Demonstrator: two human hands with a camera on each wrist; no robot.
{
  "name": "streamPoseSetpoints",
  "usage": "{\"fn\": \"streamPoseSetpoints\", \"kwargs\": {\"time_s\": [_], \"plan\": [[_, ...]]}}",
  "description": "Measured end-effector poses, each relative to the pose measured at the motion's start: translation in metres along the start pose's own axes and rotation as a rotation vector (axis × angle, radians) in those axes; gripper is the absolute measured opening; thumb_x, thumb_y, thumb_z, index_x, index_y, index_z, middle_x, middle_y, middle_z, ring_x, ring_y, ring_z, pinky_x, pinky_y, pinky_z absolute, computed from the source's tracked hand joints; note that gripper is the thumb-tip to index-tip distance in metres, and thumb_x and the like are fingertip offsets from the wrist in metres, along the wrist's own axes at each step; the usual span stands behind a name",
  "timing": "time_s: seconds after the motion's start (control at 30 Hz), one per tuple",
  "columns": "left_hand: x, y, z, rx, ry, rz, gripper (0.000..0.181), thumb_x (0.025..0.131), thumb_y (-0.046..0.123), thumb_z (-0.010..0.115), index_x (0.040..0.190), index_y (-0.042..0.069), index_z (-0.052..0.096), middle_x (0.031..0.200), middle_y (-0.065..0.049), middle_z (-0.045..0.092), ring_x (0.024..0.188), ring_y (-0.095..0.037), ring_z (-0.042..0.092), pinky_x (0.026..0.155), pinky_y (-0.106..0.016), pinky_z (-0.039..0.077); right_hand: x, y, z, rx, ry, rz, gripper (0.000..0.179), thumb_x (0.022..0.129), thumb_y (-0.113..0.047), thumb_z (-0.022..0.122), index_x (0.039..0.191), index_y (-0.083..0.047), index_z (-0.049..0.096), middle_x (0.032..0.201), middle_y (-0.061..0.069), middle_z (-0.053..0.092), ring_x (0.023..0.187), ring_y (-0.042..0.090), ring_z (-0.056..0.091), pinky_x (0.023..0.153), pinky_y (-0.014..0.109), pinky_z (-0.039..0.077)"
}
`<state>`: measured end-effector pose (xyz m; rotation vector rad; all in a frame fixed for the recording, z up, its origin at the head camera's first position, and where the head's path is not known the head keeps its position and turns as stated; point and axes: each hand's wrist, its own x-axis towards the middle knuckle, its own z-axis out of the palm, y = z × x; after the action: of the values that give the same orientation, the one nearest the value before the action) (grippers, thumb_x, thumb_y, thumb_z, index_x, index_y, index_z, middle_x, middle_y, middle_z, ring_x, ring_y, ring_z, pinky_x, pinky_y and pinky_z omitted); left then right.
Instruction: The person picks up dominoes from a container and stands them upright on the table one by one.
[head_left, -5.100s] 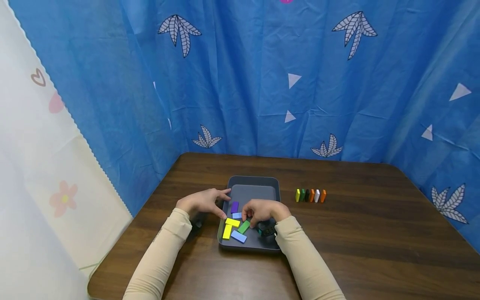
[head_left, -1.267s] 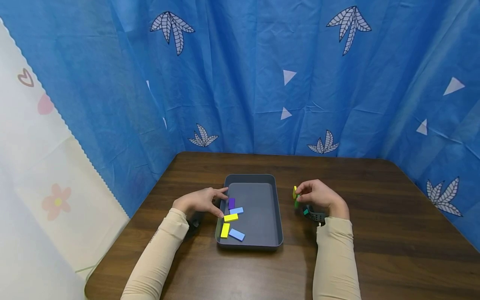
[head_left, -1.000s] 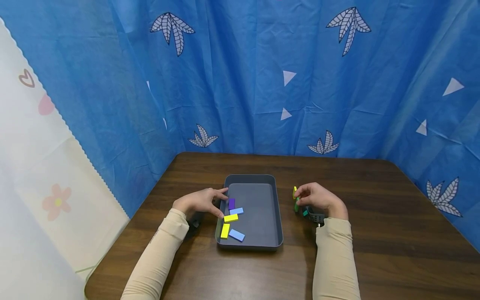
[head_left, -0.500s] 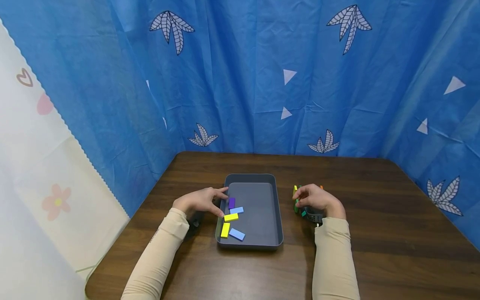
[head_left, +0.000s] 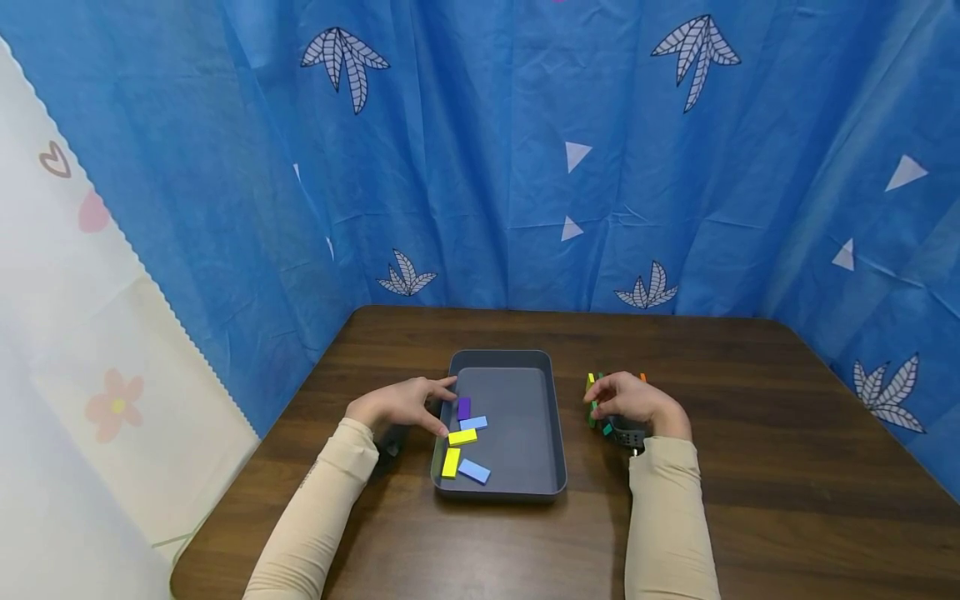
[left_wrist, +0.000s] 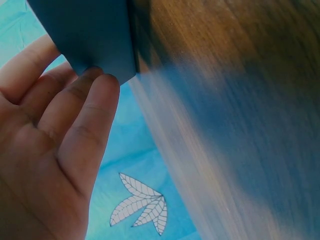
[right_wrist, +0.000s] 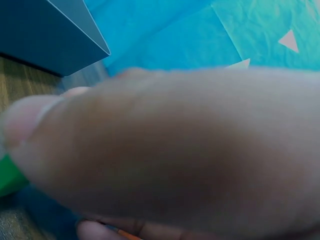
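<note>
My left hand (head_left: 405,402) holds the left wall of a dark grey tray (head_left: 525,492), thumb and index finger over the rim. In the left wrist view, other fingers (left_wrist: 80,130) lie against its outer side. Inside lie a purple domino (head_left: 464,407), two light blue dominoes (head_left: 474,471) and two yellow dominoes (head_left: 462,437). Right of the tray, my right hand (head_left: 633,398) pinches a green domino (head_left: 592,418) upright at the table, in front of a standing yellow domino (head_left: 590,380). The right wrist view shows the thumb (right_wrist: 30,120) beside the green domino (right_wrist: 10,177).
Behind my right hand stands a row of dominoes, mostly hidden; the top of an orange domino (head_left: 642,377) shows. The brown wooden table (head_left: 787,467) extends to the right. A blue curtain (head_left: 480,167) hangs along the back, and a pale curtain (head_left: 97,375) at the left.
Since about five seconds ago, the right hand has carried the green domino from the tray to the near side of the standing row. Lately it has shifted slightly down and left. The left hand stays.
</note>
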<state>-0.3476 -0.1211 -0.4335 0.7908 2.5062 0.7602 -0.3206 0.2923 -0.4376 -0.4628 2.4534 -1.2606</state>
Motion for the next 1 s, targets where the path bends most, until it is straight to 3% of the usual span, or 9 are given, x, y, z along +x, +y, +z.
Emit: {"fn": "streamPoseSetpoints", "kwargs": {"time_s": [0.23, 0.43, 0.6, 0.77, 0.9, 1.0], "plan": [[0.0, 0.001, 0.0, 0.01, -0.002, -0.012, 0.07, 0.08, 0.035, 0.084, 0.141, 0.011, 0.058, 0.167, -0.004, 0.024, 0.154, -0.034, 0.022, 0.121, -0.058, 0.027, 0.001, 0.001, -0.001, -0.033, -0.014, 0.027, 0.026, 0.093, 0.0, 0.064, 0.118, 0.01, 0.064, 0.105, 0.015, 0.068, 0.091, 0.019, 0.068, 0.095, 0.045, 0.057], [0.0, 0.001, 0.0, -0.002, -0.002, -0.015, 0.071, 0.08, 0.035, 0.085, 0.141, 0.011, 0.058, 0.167, -0.003, 0.024, 0.154, -0.035, 0.022, 0.12, -0.059, 0.027, -0.004, -0.004, -0.005, -0.024, 0.007, 0.026, 0.034, 0.092, -0.003, 0.067, 0.124, 0.01, 0.061, 0.109, 0.018, 0.067, 0.089, 0.019, 0.067, 0.091, 0.041, 0.058], [0.001, 0.001, -0.001, 0.002, 0.001, -0.016, 0.071, 0.08, 0.035, 0.085, 0.141, 0.011, 0.058, 0.167, -0.004, 0.024, 0.154, -0.035, 0.022, 0.12, -0.06, 0.027, -0.01, -0.013, -0.01, -0.026, 0.068, -0.019, 0.04, 0.092, -0.006, 0.068, 0.126, 0.012, 0.058, 0.112, 0.022, 0.067, 0.091, 0.021, 0.065, 0.088, 0.038, 0.059], [0.001, 0.0, -0.002, 0.017, -0.002, -0.007, 0.071, 0.081, 0.034, 0.084, 0.142, 0.01, 0.058, 0.167, -0.005, 0.024, 0.154, -0.036, 0.022, 0.12, -0.06, 0.027, -0.018, -0.03, -0.013, -0.024, 0.141, -0.066, 0.041, 0.095, -0.01, 0.067, 0.13, 0.009, 0.057, 0.113, 0.024, 0.067, 0.097, 0.03, 0.065, 0.089, 0.042, 0.059], [0.001, 0.0, -0.001, 0.026, 0.0, -0.008, 0.071, 0.081, 0.035, 0.084, 0.142, 0.01, 0.058, 0.167, -0.005, 0.024, 0.154, -0.036, 0.022, 0.12, -0.06, 0.027, -0.021, -0.047, -0.012, -0.036, 0.155, -0.107, 0.041, 0.096, -0.011, 0.066, 0.132, 0.005, 0.057, 0.115, 0.026, 0.065, 0.097, 0.035, 0.063, 0.079, 0.044, 0.059], [0.001, -0.001, -0.001, 0.028, -0.002, -0.01, 0.071, 0.08, 0.035, 0.084, 0.142, 0.011, 0.057, 0.167, -0.004, 0.023, 0.154, -0.035, 0.022, 0.121, -0.059, 0.027, -0.019, -0.058, -0.009, -0.08, 0.166, -0.148, 0.041, 0.094, -0.012, 0.069, 0.131, 0.002, 0.059, 0.116, 0.022, 0.066, 0.095, 0.03, 0.064, 0.073, 0.036, 0.058]]}}
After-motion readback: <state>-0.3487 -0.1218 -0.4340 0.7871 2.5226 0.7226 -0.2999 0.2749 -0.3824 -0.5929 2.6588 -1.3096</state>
